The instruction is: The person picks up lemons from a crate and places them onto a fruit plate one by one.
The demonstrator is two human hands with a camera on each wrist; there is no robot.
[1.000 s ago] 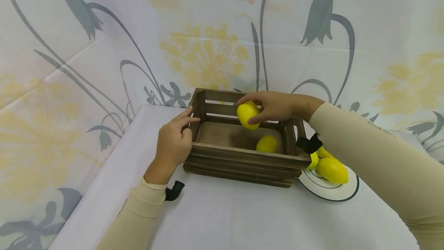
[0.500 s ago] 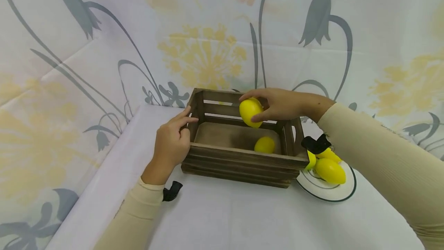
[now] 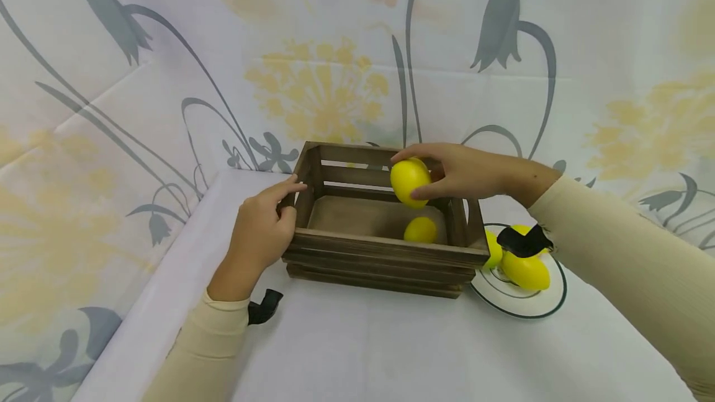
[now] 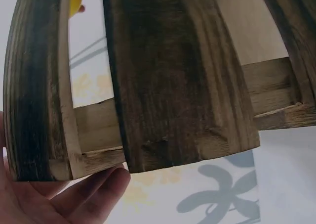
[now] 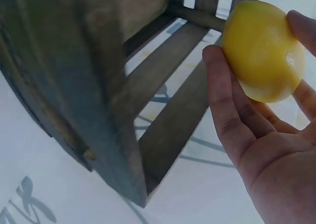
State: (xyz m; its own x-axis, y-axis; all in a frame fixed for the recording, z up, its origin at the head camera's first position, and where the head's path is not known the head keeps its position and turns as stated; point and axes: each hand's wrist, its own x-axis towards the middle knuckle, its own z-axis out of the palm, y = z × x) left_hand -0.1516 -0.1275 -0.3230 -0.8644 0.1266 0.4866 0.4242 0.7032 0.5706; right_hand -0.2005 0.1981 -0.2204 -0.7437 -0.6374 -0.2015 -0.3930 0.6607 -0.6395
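My right hand (image 3: pixel 469 171) holds a yellow lemon (image 3: pixel 410 182) between thumb and fingers, above the right half of a brown slatted wooden crate (image 3: pixel 385 252). In the right wrist view the same lemon (image 5: pixel 261 51) sits at the fingertips, beside the crate's slats. A second lemon (image 3: pixel 421 230) lies on the crate floor near the front wall, its lower part hidden. My left hand (image 3: pixel 259 225) grips the crate's left end, fingers over the rim. The left wrist view shows its fingers (image 4: pixel 101 194) at the edge of the slats.
Right of the crate stands a white plate (image 3: pixel 516 312) with a dark rim, bearing several lemons (image 3: pixel 527 272) partly hidden by a black strap (image 3: pixel 525 242) on my right wrist. A white cloth (image 3: pixel 363 346) covers the table. Behind hangs a floral-printed sheet (image 3: pixel 335 17).
The whole scene has shifted slightly left in the head view. My right hand with its lemon has moved a little right relative to the crate; my left hand stays at the crate's left end.
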